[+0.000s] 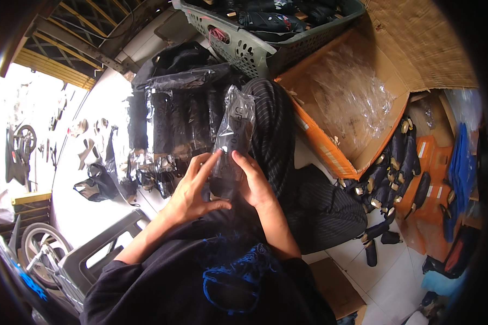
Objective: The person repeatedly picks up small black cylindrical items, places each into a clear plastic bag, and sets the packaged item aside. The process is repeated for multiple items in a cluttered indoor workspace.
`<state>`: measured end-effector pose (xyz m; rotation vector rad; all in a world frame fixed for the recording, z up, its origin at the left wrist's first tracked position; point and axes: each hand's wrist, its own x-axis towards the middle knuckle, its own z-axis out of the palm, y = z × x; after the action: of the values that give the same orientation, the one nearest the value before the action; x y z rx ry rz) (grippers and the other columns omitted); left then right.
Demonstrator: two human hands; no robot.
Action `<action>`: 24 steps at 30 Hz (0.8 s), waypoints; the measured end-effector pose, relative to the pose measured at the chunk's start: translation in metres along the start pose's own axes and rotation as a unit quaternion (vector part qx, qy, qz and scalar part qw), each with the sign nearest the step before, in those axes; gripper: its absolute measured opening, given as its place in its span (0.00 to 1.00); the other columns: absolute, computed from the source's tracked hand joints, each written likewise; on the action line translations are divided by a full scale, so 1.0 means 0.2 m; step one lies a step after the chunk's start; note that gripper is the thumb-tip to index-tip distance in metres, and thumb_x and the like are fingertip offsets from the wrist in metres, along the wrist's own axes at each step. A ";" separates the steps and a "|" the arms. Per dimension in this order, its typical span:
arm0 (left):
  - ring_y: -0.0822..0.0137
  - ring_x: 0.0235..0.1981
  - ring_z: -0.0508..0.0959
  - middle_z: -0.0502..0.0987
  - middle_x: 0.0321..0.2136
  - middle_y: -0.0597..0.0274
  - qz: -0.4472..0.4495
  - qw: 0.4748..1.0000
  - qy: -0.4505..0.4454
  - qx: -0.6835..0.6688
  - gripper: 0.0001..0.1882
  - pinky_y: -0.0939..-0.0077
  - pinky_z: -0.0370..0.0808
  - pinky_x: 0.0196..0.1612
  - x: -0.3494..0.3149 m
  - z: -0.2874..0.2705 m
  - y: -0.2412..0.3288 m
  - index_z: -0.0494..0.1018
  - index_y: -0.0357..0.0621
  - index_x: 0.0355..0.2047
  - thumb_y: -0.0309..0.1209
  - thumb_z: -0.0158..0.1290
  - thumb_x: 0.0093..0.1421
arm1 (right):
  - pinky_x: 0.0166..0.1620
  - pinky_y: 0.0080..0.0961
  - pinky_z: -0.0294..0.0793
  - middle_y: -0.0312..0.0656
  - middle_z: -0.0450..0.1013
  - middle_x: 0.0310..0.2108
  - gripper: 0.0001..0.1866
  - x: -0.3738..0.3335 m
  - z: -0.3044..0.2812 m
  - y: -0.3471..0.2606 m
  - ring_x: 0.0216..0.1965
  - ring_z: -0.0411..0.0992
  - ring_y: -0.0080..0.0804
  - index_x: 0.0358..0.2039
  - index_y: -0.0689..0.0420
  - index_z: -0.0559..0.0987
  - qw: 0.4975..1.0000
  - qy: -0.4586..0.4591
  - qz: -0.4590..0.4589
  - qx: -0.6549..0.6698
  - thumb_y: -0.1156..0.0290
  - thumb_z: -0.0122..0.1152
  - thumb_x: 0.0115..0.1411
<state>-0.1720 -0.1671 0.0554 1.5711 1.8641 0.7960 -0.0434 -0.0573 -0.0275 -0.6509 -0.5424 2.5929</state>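
A slim dark bundle in a clear plastic sleeve [236, 122], with dark lettering on it, lies tilted in front of me. It looks like a folded umbrella. My right hand [256, 187] holds its right side, thumb on top and fingers hidden behind. My left hand [191, 187] is at the left side, fingers stretched out and thumb apart, with the fingertips touching the sleeve. Just beyond on the left is a pile of similar black bundles in shiny clear plastic [173, 116], laid side by side.
A grey-green basket [244, 51] of dark bundles stands at the far side. An opened cardboard box [314, 143] holds loose clear plastic. Several dark bundles with light ends [390, 173] lie at right. A grey plastic stool [95, 249] and a wheel [43, 249] are at lower left.
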 end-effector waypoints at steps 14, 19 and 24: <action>0.61 0.44 0.68 0.65 0.40 0.57 0.064 0.974 0.174 -0.132 0.30 0.66 0.69 0.44 -0.08 -0.03 -0.25 0.72 0.42 0.39 0.40 0.69 0.38 | 0.39 0.19 0.73 0.37 0.73 0.38 0.19 -0.10 0.18 0.14 0.36 0.72 0.20 0.47 0.63 0.72 0.992 -0.046 0.036 -0.111 0.61 0.58 0.63; 0.61 0.53 0.67 0.57 0.59 0.49 -0.124 0.849 0.125 -0.498 0.42 0.62 0.65 0.54 -0.12 -0.13 -0.19 0.53 0.45 0.60 0.44 0.63 0.52 | 0.38 0.19 0.71 0.38 0.74 0.36 0.20 -0.10 0.18 0.13 0.33 0.71 0.20 0.48 0.64 0.72 0.941 -0.145 -0.006 -0.305 0.64 0.60 0.62; 0.55 0.53 0.72 0.73 0.49 0.40 -0.288 0.942 0.037 -0.166 0.42 0.67 0.66 0.57 -0.14 -0.54 -0.16 0.62 0.28 0.57 0.47 0.62 0.51 | 0.35 0.21 0.72 0.38 0.74 0.32 0.23 -0.03 0.36 0.14 0.30 0.71 0.21 0.50 0.63 0.71 0.851 -0.267 -0.013 -0.451 0.57 0.58 0.63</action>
<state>-0.2687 -0.2078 0.1047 0.7353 1.9682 0.8397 -0.0832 -0.1031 0.0218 -0.1248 -1.9835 2.3562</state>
